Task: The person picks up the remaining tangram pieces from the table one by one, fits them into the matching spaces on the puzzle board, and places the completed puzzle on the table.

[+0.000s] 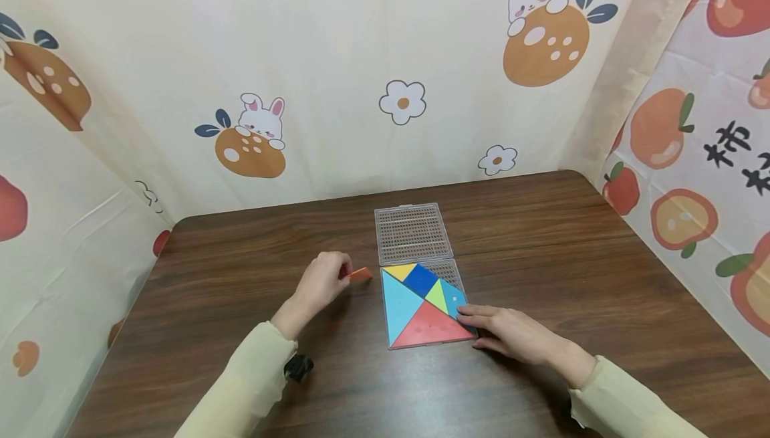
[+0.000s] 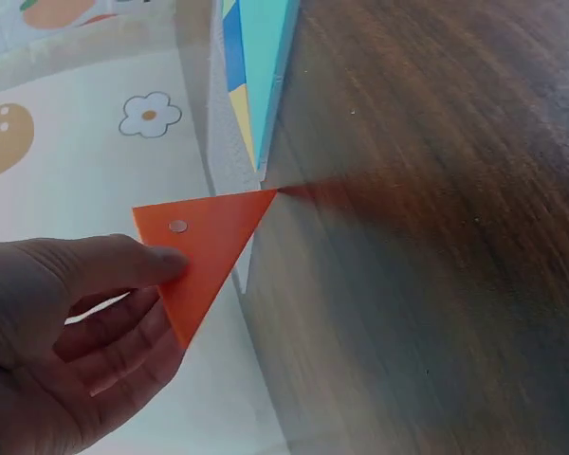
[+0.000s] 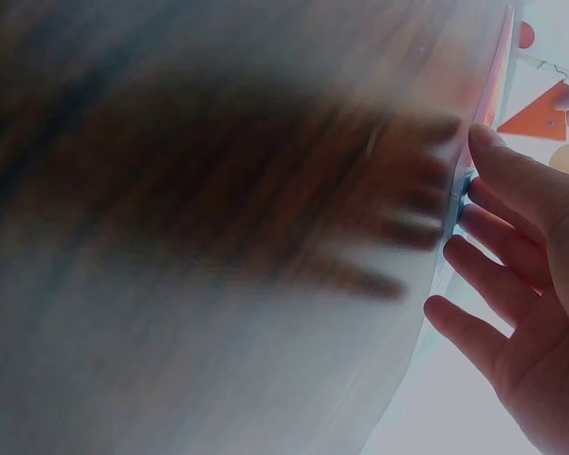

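Note:
My left hand (image 1: 321,281) pinches an orange tangram triangle (image 2: 209,251) between thumb and fingers, left of a clear plastic tangram case (image 1: 386,342). In the case's near half lie a light blue large triangle (image 1: 400,301), a red large triangle (image 1: 434,327), a yellow triangle (image 1: 398,271), a dark blue square (image 1: 421,281), a light green triangle (image 1: 437,295) and a blue parallelogram (image 1: 452,297). Bare mesh (image 1: 446,269) shows at this half's far right corner. Extended fingers of my right hand (image 1: 517,335) rest on the blue parallelogram and the case's right edge, partly hiding them.
The case's meshed lid (image 1: 412,234) lies opened flat on its far side. Both lie on a dark brown wooden table (image 1: 271,237). Behind the table hangs a cream curtain (image 1: 337,90) with rabbits and flowers; a fruit-printed curtain (image 1: 680,170) hangs at the right.

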`<state>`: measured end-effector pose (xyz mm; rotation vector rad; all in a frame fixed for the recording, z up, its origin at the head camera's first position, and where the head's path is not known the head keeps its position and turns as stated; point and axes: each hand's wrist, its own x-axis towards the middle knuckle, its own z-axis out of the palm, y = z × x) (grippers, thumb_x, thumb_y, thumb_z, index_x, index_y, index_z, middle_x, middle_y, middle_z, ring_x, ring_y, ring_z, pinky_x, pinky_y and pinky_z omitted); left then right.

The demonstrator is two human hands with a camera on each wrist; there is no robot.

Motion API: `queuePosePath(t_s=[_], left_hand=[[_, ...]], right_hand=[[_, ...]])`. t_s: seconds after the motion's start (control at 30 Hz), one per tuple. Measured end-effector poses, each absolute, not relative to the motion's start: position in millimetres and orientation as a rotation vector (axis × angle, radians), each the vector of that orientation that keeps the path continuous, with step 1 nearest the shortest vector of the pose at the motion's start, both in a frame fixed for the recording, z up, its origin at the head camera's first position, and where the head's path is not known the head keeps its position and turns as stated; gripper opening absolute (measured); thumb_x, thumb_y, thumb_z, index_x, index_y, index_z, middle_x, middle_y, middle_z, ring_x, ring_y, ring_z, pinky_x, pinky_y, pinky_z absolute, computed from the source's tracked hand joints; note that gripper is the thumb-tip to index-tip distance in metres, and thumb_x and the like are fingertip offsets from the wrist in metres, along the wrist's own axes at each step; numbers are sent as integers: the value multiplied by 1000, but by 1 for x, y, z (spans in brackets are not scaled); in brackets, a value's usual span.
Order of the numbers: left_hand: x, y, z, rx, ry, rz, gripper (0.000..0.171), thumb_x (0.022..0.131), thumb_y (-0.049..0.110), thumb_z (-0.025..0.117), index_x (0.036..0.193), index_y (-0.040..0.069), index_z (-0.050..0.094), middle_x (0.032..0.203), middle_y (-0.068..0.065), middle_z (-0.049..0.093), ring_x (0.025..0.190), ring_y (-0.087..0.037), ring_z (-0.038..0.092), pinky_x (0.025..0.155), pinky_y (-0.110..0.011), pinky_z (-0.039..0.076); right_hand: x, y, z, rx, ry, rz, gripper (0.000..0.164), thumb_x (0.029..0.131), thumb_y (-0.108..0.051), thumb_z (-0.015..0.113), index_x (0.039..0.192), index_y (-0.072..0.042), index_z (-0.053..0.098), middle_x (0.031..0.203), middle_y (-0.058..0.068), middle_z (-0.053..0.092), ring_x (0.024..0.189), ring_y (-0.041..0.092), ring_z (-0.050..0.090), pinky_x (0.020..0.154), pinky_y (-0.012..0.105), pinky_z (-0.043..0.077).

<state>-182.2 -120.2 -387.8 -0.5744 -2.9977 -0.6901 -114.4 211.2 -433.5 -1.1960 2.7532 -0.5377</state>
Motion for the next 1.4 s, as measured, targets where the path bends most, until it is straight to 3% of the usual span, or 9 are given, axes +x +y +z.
queuePosePath(t_s=[0.57, 0.83, 1.03, 1.4], left_hand=[[-170, -115, -411, -967, -3025, -313, 12, 73, -4, 65, 70, 6, 59, 65, 0, 49, 55, -12, 43, 50, -26, 41], [-169, -114, -417, -1039, -2983, -157, 8, 77, -2, 62, 76, 5, 64, 68, -2, 55, 60, -14, 51, 52, -30, 45], [-170, -114, -418, -981, -3025, -242, 10, 74, -1, 65, 70, 6, 61, 66, -1, 53, 58, -12, 47, 49, -29, 42], [-177, -105, -414, -732, -3131, -515, 27, 68, 20, 77, 64, 6, 54, 60, 0, 44, 55, -12, 39, 48, -25, 36]], right_hand=[[-114, 211, -433, -1199, 2760, -538, 42, 81, -26, 65, 117, -6, 58, 123, 7, 53, 109, 21, 52, 82, 38, 46], [-114, 211, -434, -1204, 2764, -537, 41, 81, -25, 65, 117, -6, 58, 123, 7, 53, 109, 20, 51, 82, 38, 45], [-114, 211, -434, -1198, 2761, -536, 42, 81, -25, 65, 118, -7, 58, 123, 7, 52, 109, 21, 52, 82, 38, 45], [-114, 212, -434, -1209, 2761, -537, 41, 81, -25, 64, 117, -7, 58, 123, 7, 52, 108, 20, 52, 82, 37, 46]])
